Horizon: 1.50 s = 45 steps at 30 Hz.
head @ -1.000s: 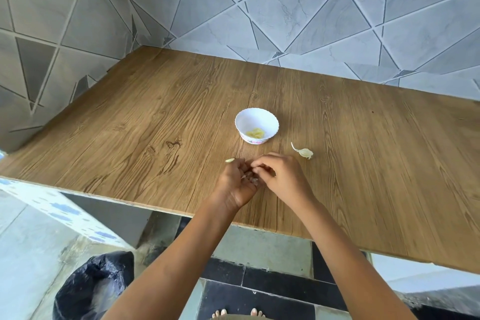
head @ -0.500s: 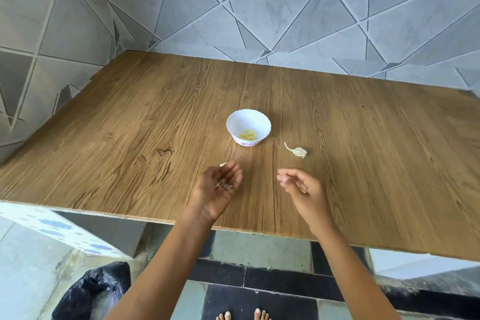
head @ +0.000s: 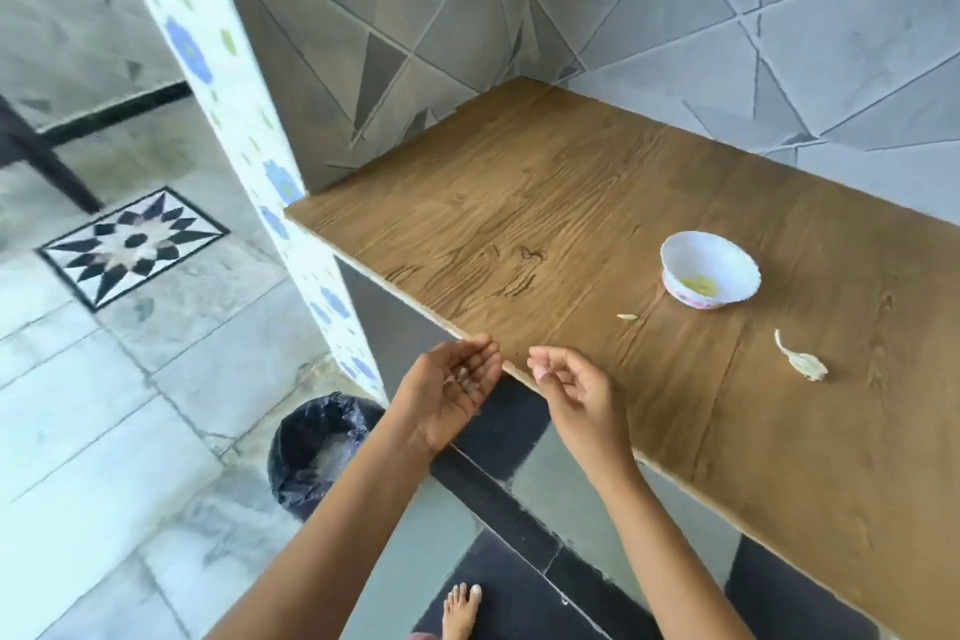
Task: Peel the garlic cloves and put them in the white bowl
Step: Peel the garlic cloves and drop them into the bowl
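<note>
The white bowl [head: 709, 269] stands on the wooden counter [head: 545, 203] with pale yellow peeled garlic inside. An unpeeled garlic clove [head: 802, 362] with a long tail lies to the bowl's lower right. A small pale scrap [head: 627, 317] lies in front of the bowl. My left hand [head: 453, 390] is palm up at the counter's front edge, fingers lightly cupped, with bits of garlic skin [head: 460, 379] lying in the palm. My right hand [head: 571, 392] hovers beside it, fingers loosely curled, holding nothing I can see.
A bin lined with a black bag [head: 317, 447] stands on the floor below and left of my left hand. A flowered tile pillar [head: 244, 120] borders the counter's left end. Grey tiled walls close the back. A bare foot [head: 460, 608] shows below.
The view has swung left toward the floor and bin. Both hands have drawn back from over the counter to its front edge, the left palm still carrying the skin bits.
</note>
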Tool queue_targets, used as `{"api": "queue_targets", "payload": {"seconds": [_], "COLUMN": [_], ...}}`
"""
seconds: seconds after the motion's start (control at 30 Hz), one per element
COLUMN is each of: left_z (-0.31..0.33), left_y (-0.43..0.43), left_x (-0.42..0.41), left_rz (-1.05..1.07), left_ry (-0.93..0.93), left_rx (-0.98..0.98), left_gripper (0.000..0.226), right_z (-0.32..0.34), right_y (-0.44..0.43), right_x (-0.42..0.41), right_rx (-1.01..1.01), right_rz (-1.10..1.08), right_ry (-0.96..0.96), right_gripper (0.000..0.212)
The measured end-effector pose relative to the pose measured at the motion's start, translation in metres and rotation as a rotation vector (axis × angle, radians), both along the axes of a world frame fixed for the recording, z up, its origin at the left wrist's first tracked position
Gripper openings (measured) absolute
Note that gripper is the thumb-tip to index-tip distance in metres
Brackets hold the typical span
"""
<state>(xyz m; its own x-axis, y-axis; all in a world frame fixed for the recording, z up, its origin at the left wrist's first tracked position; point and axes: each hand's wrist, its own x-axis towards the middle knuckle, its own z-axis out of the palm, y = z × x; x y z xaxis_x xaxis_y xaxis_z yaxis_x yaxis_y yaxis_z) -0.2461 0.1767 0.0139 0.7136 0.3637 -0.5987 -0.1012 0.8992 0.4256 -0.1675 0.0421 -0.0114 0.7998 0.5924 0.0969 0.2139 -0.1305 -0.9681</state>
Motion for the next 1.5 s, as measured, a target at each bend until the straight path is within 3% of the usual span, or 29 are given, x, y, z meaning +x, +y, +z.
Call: {"api": "queue_targets", "payload": {"seconds": [0.23,0.43,0.53,0.7,0.93,1.0,1.13,1.27,1.37,1.47,1.5], "left_z": [-0.027,-0.085,-0.132,-0.27,-0.524,-0.594,-0.673,-0.687,-0.677,-0.659,-0.658], "left_y": [0.084,0.182,0.237,0.315,0.385,0.395,0.397,0.394,0.387,0.384,0.384], "left_x": [-0.098,-0.15,-0.165,-0.169,-0.154,-0.151,-0.146,-0.145,-0.136,-0.136,-0.14], "left_rz": [0.337,0.411,0.385,0.268,0.124,0.133,0.011,0.037,0.083,0.148,0.186], "left_ry": [0.061,0.21,0.311,0.533,0.807,0.835,0.772,0.68,0.628,0.609,0.579], "left_rx": [-0.009,-0.088,-0.12,-0.171,-0.136,-0.15,-0.122,-0.257,-0.285,-0.26,-0.275], "left_gripper": [0.026,0.037,0.031,0.026,0.031,0.03,0.02,0.033,0.039,0.037,0.042], "right_z": [-0.02,-0.078,-0.126,-0.255,-0.482,-0.544,-0.62,-0.64,-0.642,-0.674,-0.681], "right_y": [0.116,0.228,0.28,0.346,0.411,0.423,0.434,0.441,0.452,0.459,0.463], "right_x": [-0.063,-0.101,-0.117,-0.133,-0.134,-0.133,-0.131,-0.14,-0.166,-0.179,-0.174], "right_rx": [-0.094,-0.251,-0.362,-0.6,-0.816,-0.85,-0.898,-0.764,-0.553,-0.79,-0.882], "right_rz": [0.315,0.372,0.369,0.382,0.405,0.417,0.417,0.312,0.454,0.605,0.604], "right_ry": [-0.024,-0.034,-0.025,0.016,0.04,0.055,0.129,0.247,0.491,0.482,0.452], "right_gripper": [0.015,0.014,0.015,0.017,0.021,0.022,0.023,0.027,0.043,0.071,0.068]}}
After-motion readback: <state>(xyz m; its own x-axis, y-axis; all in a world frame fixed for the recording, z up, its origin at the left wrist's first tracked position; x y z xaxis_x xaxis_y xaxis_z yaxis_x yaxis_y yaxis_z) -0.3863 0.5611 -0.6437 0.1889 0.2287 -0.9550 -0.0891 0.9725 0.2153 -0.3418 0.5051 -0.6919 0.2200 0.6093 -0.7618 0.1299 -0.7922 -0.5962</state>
